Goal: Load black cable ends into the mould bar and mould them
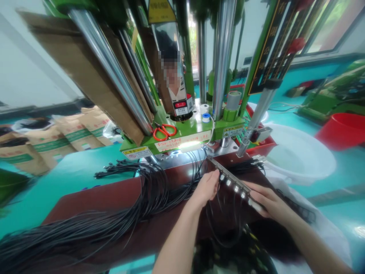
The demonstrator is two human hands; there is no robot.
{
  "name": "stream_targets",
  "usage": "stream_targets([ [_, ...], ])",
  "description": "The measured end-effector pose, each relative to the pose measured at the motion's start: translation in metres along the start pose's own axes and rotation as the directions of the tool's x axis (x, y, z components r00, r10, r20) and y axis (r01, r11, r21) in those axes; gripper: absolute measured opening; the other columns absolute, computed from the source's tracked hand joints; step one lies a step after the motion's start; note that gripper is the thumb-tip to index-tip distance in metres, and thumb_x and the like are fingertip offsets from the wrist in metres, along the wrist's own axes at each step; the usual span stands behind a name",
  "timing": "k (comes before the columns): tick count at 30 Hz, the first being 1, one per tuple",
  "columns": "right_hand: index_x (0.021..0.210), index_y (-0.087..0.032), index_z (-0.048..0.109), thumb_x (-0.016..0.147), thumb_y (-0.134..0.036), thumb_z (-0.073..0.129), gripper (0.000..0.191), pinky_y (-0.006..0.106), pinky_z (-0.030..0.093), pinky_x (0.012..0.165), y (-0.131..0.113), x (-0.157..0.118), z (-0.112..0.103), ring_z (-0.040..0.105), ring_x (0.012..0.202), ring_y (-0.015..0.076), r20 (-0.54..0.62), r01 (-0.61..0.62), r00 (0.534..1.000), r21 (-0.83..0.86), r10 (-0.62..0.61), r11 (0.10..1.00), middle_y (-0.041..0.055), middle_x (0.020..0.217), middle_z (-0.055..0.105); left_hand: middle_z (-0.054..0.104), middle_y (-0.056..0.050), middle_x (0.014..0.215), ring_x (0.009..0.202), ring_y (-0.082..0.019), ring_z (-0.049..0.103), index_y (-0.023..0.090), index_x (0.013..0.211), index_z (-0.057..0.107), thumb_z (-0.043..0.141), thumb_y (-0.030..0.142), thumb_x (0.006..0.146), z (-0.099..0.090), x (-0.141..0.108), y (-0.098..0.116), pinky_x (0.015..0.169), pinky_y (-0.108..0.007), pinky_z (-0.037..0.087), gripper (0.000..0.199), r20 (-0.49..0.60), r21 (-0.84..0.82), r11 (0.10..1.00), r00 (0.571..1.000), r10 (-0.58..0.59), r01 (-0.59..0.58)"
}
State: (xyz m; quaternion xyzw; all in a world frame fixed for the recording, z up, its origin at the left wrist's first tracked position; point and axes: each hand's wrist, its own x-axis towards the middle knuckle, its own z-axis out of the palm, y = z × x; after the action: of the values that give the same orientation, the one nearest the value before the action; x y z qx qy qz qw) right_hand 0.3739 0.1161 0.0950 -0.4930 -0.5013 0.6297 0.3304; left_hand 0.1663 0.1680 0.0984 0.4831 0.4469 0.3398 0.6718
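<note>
A long narrow metal mould bar (232,178) slants across the space in front of me, with several shiny connector ends along its near side. My right hand (265,198) grips the bar's lower right end, fingers on top. Against its upper left part, my left hand (209,185) is closed, the fingers curled at the bar's edge; what they pinch is hidden. Black cables (224,241) hang in loops below the bar. A large bundle of black cables (154,186) lies to the left on the brown table (99,198).
A green press (196,131) with steel columns stands ahead, bearing orange-handled scissors (164,132) and a tape roll (205,117). More cable ends (256,161) lie right. Beyond are a white tub (302,152) and a red bucket (342,131); paper sacks (68,129) stand left.
</note>
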Motion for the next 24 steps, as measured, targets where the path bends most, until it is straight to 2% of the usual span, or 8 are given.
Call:
stream_targets([
  [6,0.131,-0.009,0.037,0.081,-0.053,0.046,0.067,0.017,0.017,0.033,-0.001,0.000,-0.001,0.026,0.037,0.0048,0.049,0.037,0.998,-0.103,-0.032,0.994,-0.0031,0.050,0.041,0.027,0.011,0.040,0.027,-0.001,0.021,0.019,0.056,0.031,0.039,0.062,0.075,-0.004,-0.001,0.001,0.027,-0.014,0.014,0.047,0.029,-0.032,0.999,0.999,-0.024,0.025],
  [13,0.130,-0.016,0.043,0.080,-0.048,0.049,0.059,0.021,0.030,0.036,-0.007,-0.005,-0.004,0.037,0.039,0.0103,0.090,0.144,0.988,-0.216,-0.127,0.966,-0.0003,0.050,0.049,0.027,0.011,0.039,0.026,-0.002,0.021,0.020,0.055,0.030,0.040,0.063,0.073,0.002,0.003,-0.004,0.028,-0.016,0.014,0.048,0.006,-0.019,0.999,1.000,-0.027,0.027],
  [17,0.130,-0.013,0.041,0.082,-0.049,0.045,0.060,0.019,0.026,0.035,-0.004,-0.017,-0.001,0.034,0.040,0.0079,0.023,0.146,0.989,-0.197,-0.145,0.970,0.0009,0.056,0.052,0.026,0.010,0.041,0.030,-0.004,0.022,0.020,0.059,0.031,0.027,0.064,0.077,0.002,0.002,0.002,0.032,-0.017,0.018,0.048,0.051,0.016,0.999,0.998,0.049,-0.050],
  [19,0.126,-0.015,0.047,0.081,-0.049,0.047,0.057,0.020,0.029,0.036,-0.002,-0.027,0.000,0.038,0.043,0.0094,-0.062,0.159,0.983,-0.207,-0.175,0.965,0.0041,0.065,0.056,0.036,0.006,0.047,0.036,-0.006,0.031,0.019,0.063,0.037,0.019,0.060,0.081,0.000,-0.003,0.008,0.038,-0.020,0.027,0.049,0.036,0.191,0.969,0.988,0.152,-0.156],
  [20,0.124,-0.018,0.050,0.080,-0.049,0.048,0.055,0.021,0.031,0.036,-0.002,-0.034,-0.001,0.040,0.044,0.0106,-0.115,0.160,0.976,-0.217,-0.187,0.963,0.0048,0.067,0.057,0.043,0.003,0.054,0.044,-0.008,0.039,0.018,0.066,0.041,0.019,0.057,0.083,-0.001,-0.007,0.011,0.044,-0.022,0.034,0.047,0.046,0.345,0.909,0.972,0.232,-0.233],
  [21,0.123,-0.020,0.051,0.079,-0.050,0.049,0.054,0.022,0.032,0.035,-0.002,-0.040,-0.002,0.041,0.044,0.0117,-0.167,0.152,0.967,-0.226,-0.192,0.962,0.0047,0.067,0.056,0.049,0.000,0.063,0.055,-0.011,0.045,0.018,0.070,0.045,0.025,0.054,0.084,0.000,-0.012,0.013,0.053,-0.025,0.039,0.043,0.086,0.523,0.795,0.947,0.311,-0.308],
  [22,0.122,-0.021,0.053,0.078,-0.050,0.050,0.053,0.023,0.032,0.034,-0.003,-0.046,-0.003,0.041,0.043,0.0125,-0.212,0.137,0.959,-0.233,-0.188,0.963,0.0040,0.063,0.055,0.052,-0.002,0.073,0.067,-0.014,0.048,0.018,0.075,0.049,0.035,0.051,0.082,0.001,-0.016,0.014,0.062,-0.028,0.041,0.037,0.154,0.688,0.627,0.918,0.365,-0.365],
  [24,0.121,-0.023,0.054,0.076,-0.051,0.051,0.053,0.023,0.030,0.031,-0.006,-0.055,-0.006,0.038,0.039,0.0126,-0.294,0.100,0.941,-0.232,-0.168,0.967,0.0015,0.054,0.049,0.053,-0.006,0.087,0.083,-0.020,0.047,0.018,0.082,0.054,0.053,0.049,0.073,0.005,-0.021,0.014,0.073,-0.034,0.040,0.032,0.305,0.885,0.238,0.885,0.353,-0.400],
])
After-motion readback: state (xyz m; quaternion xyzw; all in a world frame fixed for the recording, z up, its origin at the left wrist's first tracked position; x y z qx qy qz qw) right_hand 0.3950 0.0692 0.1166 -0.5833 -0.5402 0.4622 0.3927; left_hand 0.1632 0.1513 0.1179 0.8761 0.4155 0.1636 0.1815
